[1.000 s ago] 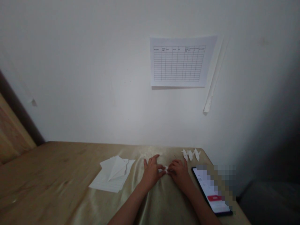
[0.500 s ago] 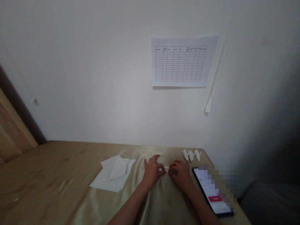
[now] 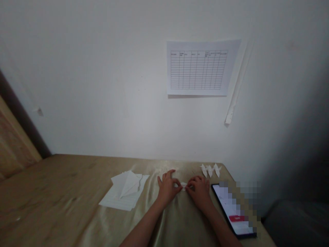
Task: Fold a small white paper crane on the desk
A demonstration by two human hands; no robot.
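Note:
A small folded white paper (image 3: 183, 185) sits low over the cloth between my two hands, mostly covered by fingertips. My left hand (image 3: 168, 188) pinches its left end with thumb and index finger, the other fingers raised and spread. On the opposite end, my right hand (image 3: 199, 189) has its thumb and fingertips closed, the remaining fingers curled. Just beyond the right hand stand three small folded paper figures (image 3: 210, 170) in a row. To the left lies a stack of white paper sheets (image 3: 117, 199) with a creased, partly folded sheet (image 3: 130, 184) on top.
A phone (image 3: 232, 214) with its screen lit lies right of my right forearm, partly pixelated. Gold satiny cloth covers the table (image 3: 64, 192). Behind it rises a white wall (image 3: 102, 85) with a printed chart (image 3: 197, 68) taped up.
My right hand has shifted very slightly right, and a little more of the white paper shows between the fingertips. Both pinches stay closed.

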